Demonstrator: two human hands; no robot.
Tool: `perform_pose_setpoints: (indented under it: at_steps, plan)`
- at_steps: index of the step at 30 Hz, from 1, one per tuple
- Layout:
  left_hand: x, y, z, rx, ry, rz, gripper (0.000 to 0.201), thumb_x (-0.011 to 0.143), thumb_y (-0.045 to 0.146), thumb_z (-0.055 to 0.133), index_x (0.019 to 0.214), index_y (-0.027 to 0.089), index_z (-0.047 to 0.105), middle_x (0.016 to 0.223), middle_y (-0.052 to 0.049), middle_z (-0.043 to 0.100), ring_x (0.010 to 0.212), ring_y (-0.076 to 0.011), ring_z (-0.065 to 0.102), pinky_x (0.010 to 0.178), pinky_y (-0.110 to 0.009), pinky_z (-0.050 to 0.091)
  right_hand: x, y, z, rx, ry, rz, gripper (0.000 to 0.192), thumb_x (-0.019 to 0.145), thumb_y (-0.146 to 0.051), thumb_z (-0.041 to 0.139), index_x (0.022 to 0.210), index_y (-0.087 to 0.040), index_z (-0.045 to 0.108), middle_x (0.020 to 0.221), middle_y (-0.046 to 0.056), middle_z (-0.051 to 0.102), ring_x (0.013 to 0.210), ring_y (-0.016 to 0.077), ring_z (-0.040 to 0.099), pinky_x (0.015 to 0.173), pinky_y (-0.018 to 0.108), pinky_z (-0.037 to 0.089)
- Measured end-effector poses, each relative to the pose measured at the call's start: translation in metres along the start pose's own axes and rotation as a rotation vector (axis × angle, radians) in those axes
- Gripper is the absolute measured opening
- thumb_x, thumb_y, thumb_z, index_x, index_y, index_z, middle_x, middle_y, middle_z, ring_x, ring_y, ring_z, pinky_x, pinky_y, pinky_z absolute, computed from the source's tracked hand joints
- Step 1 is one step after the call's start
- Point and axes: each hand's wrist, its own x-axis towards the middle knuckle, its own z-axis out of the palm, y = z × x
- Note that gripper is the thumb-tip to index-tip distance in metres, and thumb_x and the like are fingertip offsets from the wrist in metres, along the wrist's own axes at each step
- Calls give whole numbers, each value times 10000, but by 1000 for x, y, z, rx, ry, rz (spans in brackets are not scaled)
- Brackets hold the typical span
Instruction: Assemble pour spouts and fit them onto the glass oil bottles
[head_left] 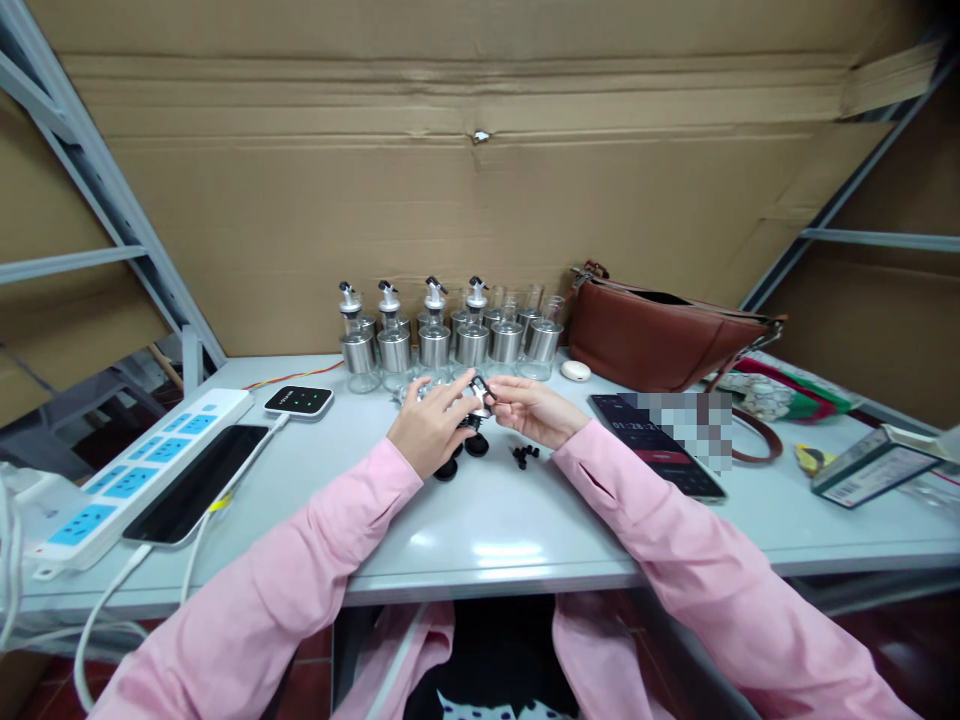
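Between my hands is a pourer spout [481, 402], silver-white with a black lever on top. My left hand [433, 425] grips its body from the left, fingers curled round it. From the right, my right hand [538, 410] pinches the black lever end between thumb and fingertips. Round black pieces [475, 446] lie on the table just below, partly covered by my left hand. Several tiny black caps [525, 457] are scattered under my right hand. Clear and silver parts [400, 393] show behind my left hand, too hidden to make out.
Glass bottles with steel bands [433, 348] stand in rows at the back, some topped with spouts. A brown handbag [660, 330], a white round case [575, 371] and a phone [652, 450] are at right. On the left lie a power strip [142, 470], another phone [196, 485] and a small black-faced device [298, 402].
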Motion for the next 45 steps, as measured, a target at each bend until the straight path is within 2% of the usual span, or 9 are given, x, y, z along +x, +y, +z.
perform_pose_setpoints:
  at_steps: [10,18,22,32,37,41,45]
  plan:
    - [1,1,-1,-22,7,-6,205,835,219,574,1038,193,553,1288,-120,528,981,-222,595,941,-477,321,-2,-1,0,2,-2,0,221,554,-163,791,699,-119,631,596,-5,583,451,11,432,413,114,368]
    - [1,1,-2,-47,64,35,223,864,293,524,1057,185,549,1264,-135,540,970,-222,589,958,-472,303,-5,-4,2,81,-131,47,97,686,-127,688,731,-123,603,536,-55,453,425,3,338,394,110,315]
    - [1,2,-4,-45,72,41,217,869,302,515,1049,185,549,1254,-129,549,969,-223,586,959,-466,301,-4,-4,0,112,-147,64,108,684,-129,688,751,-119,603,540,-59,443,422,-4,323,397,102,307]
    - [2,2,-6,-30,89,50,206,871,306,510,1031,181,543,1242,-117,562,949,-221,582,955,-470,293,-5,-4,-1,18,-138,0,180,652,-176,722,797,-123,630,557,-48,477,440,2,361,408,116,311]
    - [2,3,-7,-28,86,49,214,868,308,507,1037,183,543,1235,-113,567,935,-220,576,958,-476,287,-6,-4,-1,-4,-130,-2,232,620,-186,747,820,-111,655,533,-48,484,430,2,371,407,116,325]
    - [2,4,-8,-31,74,39,216,869,314,499,1036,186,546,1236,-110,564,940,-219,569,968,-478,278,-6,-4,-2,-3,-138,15,208,653,-182,724,841,-127,657,542,-44,505,434,12,388,422,133,346]
    - [2,3,-8,-37,98,36,231,866,334,490,1032,184,548,1226,-111,568,935,-223,561,969,-478,279,-5,-2,-2,-18,-140,38,165,692,-208,698,831,-142,639,627,-13,577,529,55,496,508,182,419]
